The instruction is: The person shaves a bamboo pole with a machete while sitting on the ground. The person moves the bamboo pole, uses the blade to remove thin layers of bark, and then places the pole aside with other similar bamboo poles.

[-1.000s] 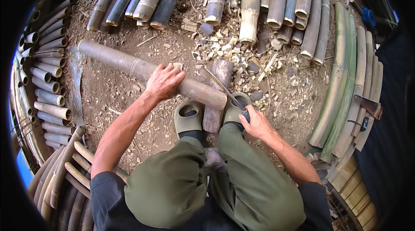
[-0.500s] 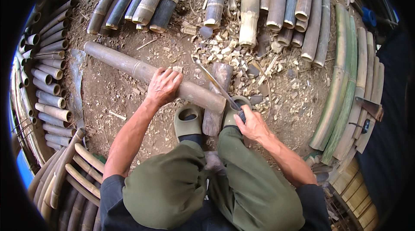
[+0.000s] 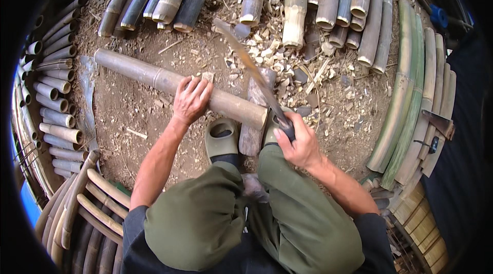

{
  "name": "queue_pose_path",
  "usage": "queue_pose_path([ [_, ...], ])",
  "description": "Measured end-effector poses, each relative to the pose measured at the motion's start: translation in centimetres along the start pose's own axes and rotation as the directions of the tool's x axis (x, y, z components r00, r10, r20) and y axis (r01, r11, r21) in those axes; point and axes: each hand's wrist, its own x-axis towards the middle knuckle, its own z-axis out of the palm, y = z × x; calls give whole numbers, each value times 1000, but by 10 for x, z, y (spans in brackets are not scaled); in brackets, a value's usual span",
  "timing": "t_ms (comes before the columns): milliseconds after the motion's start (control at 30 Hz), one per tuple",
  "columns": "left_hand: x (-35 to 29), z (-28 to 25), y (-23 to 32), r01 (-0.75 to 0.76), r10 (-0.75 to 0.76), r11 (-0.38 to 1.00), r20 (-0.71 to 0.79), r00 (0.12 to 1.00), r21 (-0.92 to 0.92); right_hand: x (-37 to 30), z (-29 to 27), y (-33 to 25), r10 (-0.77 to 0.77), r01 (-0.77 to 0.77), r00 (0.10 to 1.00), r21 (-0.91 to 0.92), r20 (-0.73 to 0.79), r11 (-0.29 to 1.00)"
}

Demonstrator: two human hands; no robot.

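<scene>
My left hand [image 3: 191, 99] presses down on a long brown bamboo pole [image 3: 149, 77] that lies across the dirt, its near end resting on a wooden chopping block [image 3: 254, 120]. My right hand [image 3: 299, 139] grips the dark handle of a long machete [image 3: 251, 69], whose blade is raised and points up and away to the left, above the pole's end. My two feet in green clogs [image 3: 222, 138] sit on either side of the block.
Cut bamboo sections [image 3: 318, 2] lie in a row along the top, with wood chips [image 3: 287, 63] scattered in front. More bamboo tubes [image 3: 51, 99] stack at the left, split green strips [image 3: 411, 94] at the right. A hatchet [image 3: 437, 123] rests on those strips.
The machete has swung up from low beside the block to a raised position. My left hand has stayed on the pole.
</scene>
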Motion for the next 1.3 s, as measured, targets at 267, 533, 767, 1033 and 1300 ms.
queue_pose_path([
  [267,-14,-20,40,80,-105,993,343,934,86,-40,-1,57,427,-360,859,-260,281,896],
  [533,19,-27,13,83,23,989,680,733,-122,-39,-7,-19,-49,51,998,33,-48,998],
  [767,22,-19,-13,93,5,991,715,699,-98,-35,15,46,436,-373,849,-244,298,895],
  [1033,-3,-9,9,64,0,994,560,828,-94,-59,23,56,178,-114,968,-318,179,941],
  [1300,-33,3,7,53,-17,993,327,945,-102,-28,23,3,-64,65,997,36,-47,997],
])
